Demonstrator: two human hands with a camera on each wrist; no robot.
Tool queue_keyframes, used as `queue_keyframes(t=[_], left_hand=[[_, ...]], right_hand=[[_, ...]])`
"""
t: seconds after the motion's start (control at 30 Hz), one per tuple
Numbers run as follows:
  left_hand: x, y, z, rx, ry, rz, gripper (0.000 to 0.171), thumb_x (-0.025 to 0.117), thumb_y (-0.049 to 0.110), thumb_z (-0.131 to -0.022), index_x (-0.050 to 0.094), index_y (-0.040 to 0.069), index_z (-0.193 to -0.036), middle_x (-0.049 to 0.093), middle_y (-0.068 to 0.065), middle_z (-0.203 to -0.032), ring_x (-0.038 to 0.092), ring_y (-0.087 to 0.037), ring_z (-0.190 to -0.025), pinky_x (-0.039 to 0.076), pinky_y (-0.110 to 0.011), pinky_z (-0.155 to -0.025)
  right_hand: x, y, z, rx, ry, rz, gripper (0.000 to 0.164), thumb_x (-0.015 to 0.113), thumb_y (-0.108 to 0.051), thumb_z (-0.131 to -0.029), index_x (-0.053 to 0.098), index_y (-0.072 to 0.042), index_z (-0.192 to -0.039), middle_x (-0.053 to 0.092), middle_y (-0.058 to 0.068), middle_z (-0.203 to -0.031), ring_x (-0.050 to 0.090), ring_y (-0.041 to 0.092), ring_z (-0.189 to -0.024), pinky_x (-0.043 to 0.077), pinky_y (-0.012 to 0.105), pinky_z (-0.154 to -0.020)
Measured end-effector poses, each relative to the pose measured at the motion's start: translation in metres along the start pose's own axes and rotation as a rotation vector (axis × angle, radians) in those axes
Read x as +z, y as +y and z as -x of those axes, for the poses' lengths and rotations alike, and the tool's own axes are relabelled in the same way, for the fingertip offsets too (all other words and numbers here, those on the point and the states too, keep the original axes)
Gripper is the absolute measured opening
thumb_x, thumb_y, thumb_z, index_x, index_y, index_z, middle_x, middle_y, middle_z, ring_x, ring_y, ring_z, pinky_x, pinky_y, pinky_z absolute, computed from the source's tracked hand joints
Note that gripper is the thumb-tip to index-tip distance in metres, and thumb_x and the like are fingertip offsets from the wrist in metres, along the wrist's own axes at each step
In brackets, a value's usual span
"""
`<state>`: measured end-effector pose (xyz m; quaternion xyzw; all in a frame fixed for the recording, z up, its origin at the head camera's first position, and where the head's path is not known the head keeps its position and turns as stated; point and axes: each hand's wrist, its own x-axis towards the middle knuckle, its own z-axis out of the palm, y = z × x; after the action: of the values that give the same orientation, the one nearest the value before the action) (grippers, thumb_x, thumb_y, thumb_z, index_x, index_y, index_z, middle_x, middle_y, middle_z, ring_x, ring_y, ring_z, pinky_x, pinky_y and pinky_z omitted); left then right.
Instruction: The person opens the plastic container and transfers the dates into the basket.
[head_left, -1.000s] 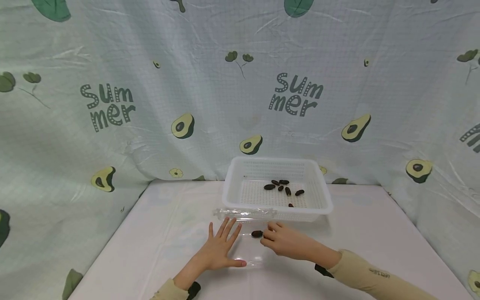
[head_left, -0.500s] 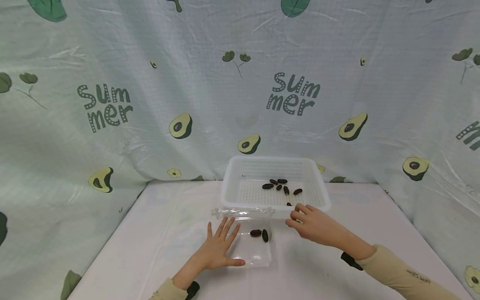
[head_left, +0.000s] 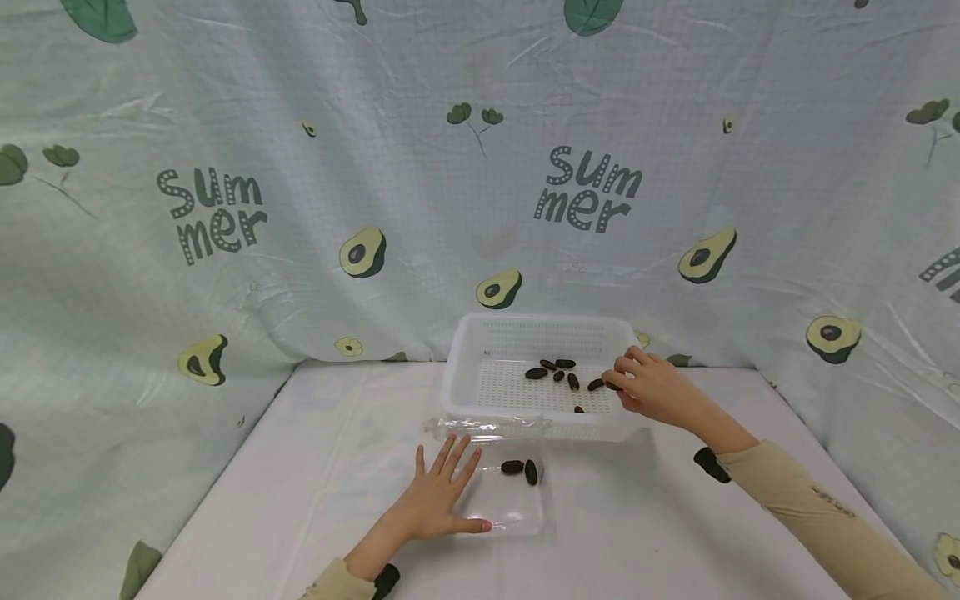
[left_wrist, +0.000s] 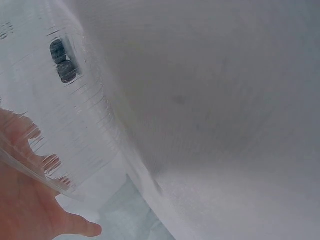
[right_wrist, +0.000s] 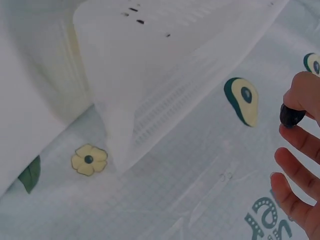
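In the head view, my left hand (head_left: 438, 498) rests with fingers spread across the left part of a clear plastic clamshell box (head_left: 498, 504). In the left wrist view, its fingers show through the clear plastic. Two dark, oval, date-like fruits (head_left: 531, 472) sit in the box toward its back right. Over the right side of a white perforated basket (head_left: 465, 367) is my right hand (head_left: 660, 393). It pinches one dark date (right_wrist: 292, 115) between thumb and index finger, its other fingers loosely bent. Several more dates (head_left: 536, 373) lie spread on the basket floor.
The box's raised clear lid (head_left: 491, 427) stands against the basket's front wall. A pale cloth covers the table (head_left: 360, 442). Behind the basket hangs a curtain (head_left: 420, 183) printed with avocados and lettering.
My right hand has moved from the box to the basket's right side, leaving a second date in the box, and now has a date at its fingertips. My left hand stays put.
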<state>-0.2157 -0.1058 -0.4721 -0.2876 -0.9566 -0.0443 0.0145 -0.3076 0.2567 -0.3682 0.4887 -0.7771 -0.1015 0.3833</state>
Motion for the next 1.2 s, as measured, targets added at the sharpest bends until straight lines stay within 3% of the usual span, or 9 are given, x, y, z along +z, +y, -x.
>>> queue_keyframes(t=[0.03,0.13,0.2,0.5,0.77,1.0,1.2], left_hand=[[-0.001,0.0,0.0,0.002,0.002,-0.001,0.099,0.044,0.074,-0.072,0.015,0.013,-0.144,0.004,-0.01,-0.152,0.002,-0.033,-0.139,0.011,-0.069,-0.096],[-0.002,0.001,0.001,0.004,0.003,-0.005,0.098,0.044,0.073,-0.072,0.015,0.013,-0.144,0.004,-0.011,-0.152,0.002,-0.033,-0.139,0.012,-0.069,-0.096],[-0.003,0.001,0.001,0.003,0.002,-0.008,0.098,0.044,0.073,-0.072,0.015,0.013,-0.144,0.004,-0.011,-0.152,0.002,-0.033,-0.139,0.012,-0.069,-0.096],[-0.002,0.001,0.001,0.008,0.001,-0.013,0.098,0.043,0.074,-0.073,0.015,0.013,-0.144,0.004,-0.011,-0.152,0.003,-0.033,-0.139,0.013,-0.07,-0.096],[-0.001,0.0,0.001,0.003,-0.002,-0.024,0.098,0.043,0.074,-0.073,0.015,0.013,-0.144,0.003,-0.01,-0.152,0.002,-0.033,-0.139,0.013,-0.069,-0.096],[0.0,-0.001,0.001,0.005,-0.017,-0.012,0.098,0.041,0.075,-0.073,0.014,0.013,-0.144,0.002,-0.01,-0.152,0.001,-0.033,-0.139,0.011,-0.069,-0.096],[0.0,-0.001,0.0,0.0,-0.029,-0.009,0.098,0.04,0.076,-0.073,0.014,0.014,-0.144,0.001,-0.009,-0.152,-0.001,-0.032,-0.139,0.01,-0.069,-0.097]], right_hand=[[0.002,0.004,-0.001,0.004,0.0,0.006,0.01,0.054,-0.013,-0.08,0.054,-0.011,-0.09,0.049,0.004,-0.078,0.044,0.02,-0.073,0.039,0.026,-0.051],[0.008,0.015,-0.006,0.015,0.002,0.019,0.031,0.072,-0.009,-0.063,0.055,-0.01,-0.089,0.049,0.004,-0.077,0.045,0.021,-0.071,0.04,0.027,-0.051],[0.012,0.022,-0.011,0.026,0.003,0.03,0.033,0.075,-0.008,-0.061,0.055,-0.01,-0.088,0.049,0.005,-0.075,0.045,0.022,-0.071,0.039,0.027,-0.05],[0.032,0.051,-0.031,0.104,-0.033,0.036,0.029,0.074,-0.007,-0.066,0.053,-0.009,-0.086,0.048,0.007,-0.073,0.044,0.024,-0.067,0.036,0.028,-0.046],[0.055,0.061,-0.047,0.173,-0.098,0.058,0.02,0.069,-0.01,-0.073,0.055,-0.009,-0.087,0.049,0.007,-0.074,0.042,0.022,-0.067,0.036,0.029,-0.048],[0.074,0.064,-0.05,0.258,-0.212,0.061,0.017,0.066,-0.011,-0.077,0.052,-0.008,-0.087,0.047,0.008,-0.075,0.04,0.023,-0.069,0.033,0.03,-0.049],[0.081,0.065,-0.049,0.301,-0.297,0.076,0.015,0.064,-0.011,-0.08,0.053,-0.008,-0.09,0.049,0.009,-0.078,0.043,0.025,-0.074,0.037,0.032,-0.053]])
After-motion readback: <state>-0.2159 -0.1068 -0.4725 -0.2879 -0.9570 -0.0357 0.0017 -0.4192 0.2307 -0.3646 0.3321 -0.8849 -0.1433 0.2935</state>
